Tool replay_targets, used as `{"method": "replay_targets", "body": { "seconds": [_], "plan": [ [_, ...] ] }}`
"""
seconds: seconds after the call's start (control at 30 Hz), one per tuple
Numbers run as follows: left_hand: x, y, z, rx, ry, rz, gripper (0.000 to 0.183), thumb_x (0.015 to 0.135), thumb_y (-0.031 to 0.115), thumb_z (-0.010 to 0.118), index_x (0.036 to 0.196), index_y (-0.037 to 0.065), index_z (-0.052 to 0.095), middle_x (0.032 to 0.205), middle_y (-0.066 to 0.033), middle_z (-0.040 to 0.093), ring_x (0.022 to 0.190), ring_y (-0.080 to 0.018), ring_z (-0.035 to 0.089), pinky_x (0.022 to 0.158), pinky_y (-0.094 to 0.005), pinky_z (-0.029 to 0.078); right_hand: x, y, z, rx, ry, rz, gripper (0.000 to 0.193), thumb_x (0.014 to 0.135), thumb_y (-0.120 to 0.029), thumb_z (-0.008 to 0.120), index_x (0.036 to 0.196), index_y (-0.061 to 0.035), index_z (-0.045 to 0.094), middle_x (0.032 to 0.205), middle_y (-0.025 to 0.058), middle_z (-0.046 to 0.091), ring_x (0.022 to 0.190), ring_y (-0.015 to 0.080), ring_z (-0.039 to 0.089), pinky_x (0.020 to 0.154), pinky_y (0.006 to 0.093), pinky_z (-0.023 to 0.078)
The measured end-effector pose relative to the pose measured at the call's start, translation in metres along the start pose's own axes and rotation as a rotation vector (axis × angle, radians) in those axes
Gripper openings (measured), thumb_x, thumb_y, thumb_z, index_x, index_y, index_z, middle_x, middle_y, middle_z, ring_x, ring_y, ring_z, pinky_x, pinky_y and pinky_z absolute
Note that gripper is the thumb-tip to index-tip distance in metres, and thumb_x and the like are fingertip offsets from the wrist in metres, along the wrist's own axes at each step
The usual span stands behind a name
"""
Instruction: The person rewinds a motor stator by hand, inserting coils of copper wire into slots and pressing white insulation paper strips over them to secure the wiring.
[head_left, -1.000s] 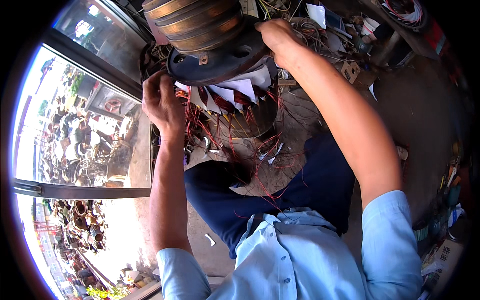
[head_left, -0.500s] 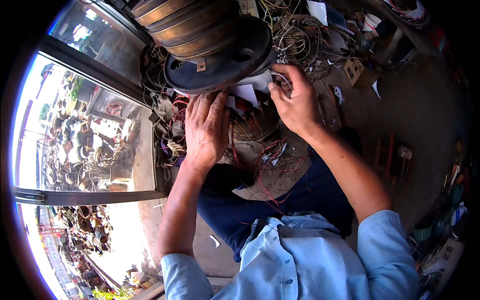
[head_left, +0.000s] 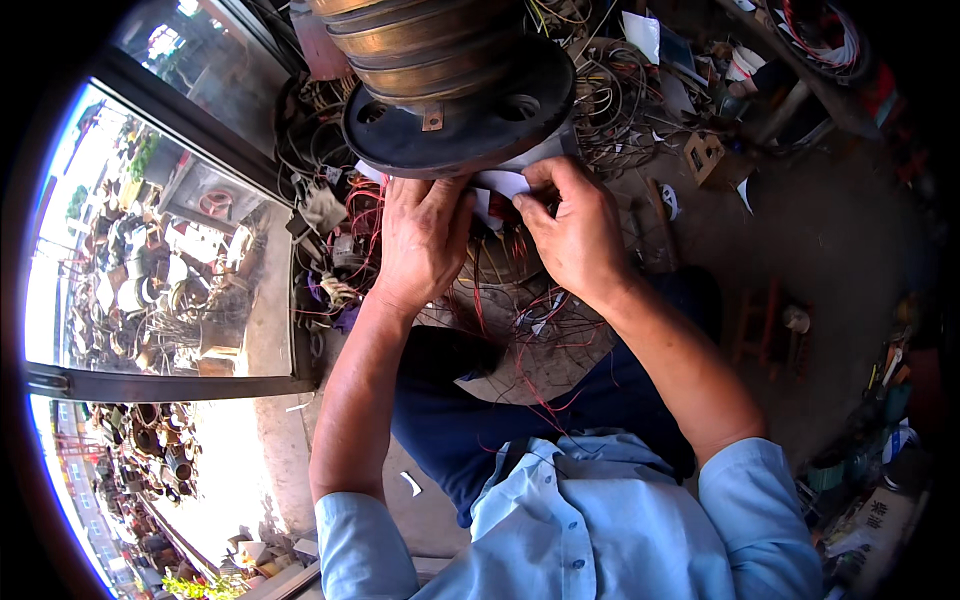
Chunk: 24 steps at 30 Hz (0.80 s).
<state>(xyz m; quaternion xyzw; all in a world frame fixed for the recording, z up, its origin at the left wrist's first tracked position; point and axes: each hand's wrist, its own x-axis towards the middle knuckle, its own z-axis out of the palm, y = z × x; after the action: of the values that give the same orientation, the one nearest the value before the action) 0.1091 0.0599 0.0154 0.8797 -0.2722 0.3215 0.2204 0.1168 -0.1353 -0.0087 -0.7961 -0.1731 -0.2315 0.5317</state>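
A machine part with stacked brass-coloured rings [head_left: 430, 62] and a black disc [head_left: 465, 135] at its lower end stands at the top of the view. White insulating paper [head_left: 503, 183] sticks out from under the disc's near edge. My right hand [head_left: 578, 232] pinches this paper between thumb and fingers. My left hand [head_left: 425, 240] lies against the part just below the disc, fingers stretched forward. Its fingertips are hidden under the rim. Red wires [head_left: 478, 300] hang between and below my hands, toward my lap.
Tangled wires [head_left: 610, 90] and paper scraps cover the floor behind the part. A cardboard box [head_left: 710, 158] lies to the right, with a red stool [head_left: 765, 325] nearer me. At left stands a framed glass door [head_left: 170, 390], with heaped scrap beyond it.
My right hand has moved left and lower, closer to my left hand, drawing the white paper's edge along. The rings and disc appear further right and higher in the view.
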Motion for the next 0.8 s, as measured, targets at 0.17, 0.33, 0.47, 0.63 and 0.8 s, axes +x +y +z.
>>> {"method": "replay_targets", "body": {
  "seconds": [0.17,0.33,0.47,0.63,0.8],
  "plan": [
    [0.003,-0.001,-0.001,0.006,0.000,0.080,0.046,0.087,0.006,0.071,0.133,0.013,0.069,0.125,-0.0168,0.063,0.118,-0.0403,0.058,0.104,-0.0499,0.043,0.004,0.004,0.003,-0.062,0.025,-0.152,0.019,0.082,0.002,0.076,0.096,-0.0033,0.065,0.091,0.0151,0.068,0.083,0.0344,0.068,0.072,0.0431,0.054],
    [0.010,0.000,-0.001,-0.031,-0.038,0.056,0.040,0.090,0.012,0.071,0.130,0.010,0.067,0.124,-0.0166,0.064,0.120,-0.0398,0.057,0.105,-0.0510,0.042,0.005,0.005,-0.003,-0.096,0.050,-0.409,0.020,0.080,0.010,0.074,0.093,-0.0014,0.063,0.087,0.0140,0.065,0.079,0.0338,0.066,0.070,0.0423,0.053],
    [0.011,-0.006,-0.004,-0.007,-0.096,0.052,0.039,0.094,0.017,0.068,0.132,0.010,0.063,0.125,-0.0181,0.064,0.120,-0.0397,0.057,0.105,-0.0525,0.041,0.002,0.006,-0.002,-0.064,-0.015,-0.436,0.019,0.082,0.008,0.073,0.094,-0.0013,0.062,0.086,0.0137,0.066,0.078,0.0335,0.067,0.070,0.0418,0.054],
    [0.022,-0.020,-0.003,-0.046,-0.133,0.105,0.032,0.096,0.020,0.067,0.126,0.008,0.068,0.119,-0.0185,0.067,0.115,-0.0400,0.061,0.100,-0.0510,0.047,-0.001,-0.013,-0.005,-0.136,-0.079,-0.158,0.013,0.089,-0.001,0.074,0.097,-0.0014,0.064,0.087,0.0148,0.069,0.077,0.0327,0.070,0.068,0.0404,0.055],
    [0.020,-0.027,0.002,-0.092,-0.014,0.145,0.028,0.096,0.021,0.065,0.120,0.006,0.071,0.117,-0.0181,0.068,0.114,-0.0401,0.062,0.099,-0.0502,0.048,0.011,-0.021,-0.008,-0.386,-0.125,-0.433,0.011,0.089,-0.001,0.071,0.099,-0.0017,0.066,0.088,0.0169,0.069,0.078,0.0381,0.069,0.069,0.0450,0.055]
  ]
}}
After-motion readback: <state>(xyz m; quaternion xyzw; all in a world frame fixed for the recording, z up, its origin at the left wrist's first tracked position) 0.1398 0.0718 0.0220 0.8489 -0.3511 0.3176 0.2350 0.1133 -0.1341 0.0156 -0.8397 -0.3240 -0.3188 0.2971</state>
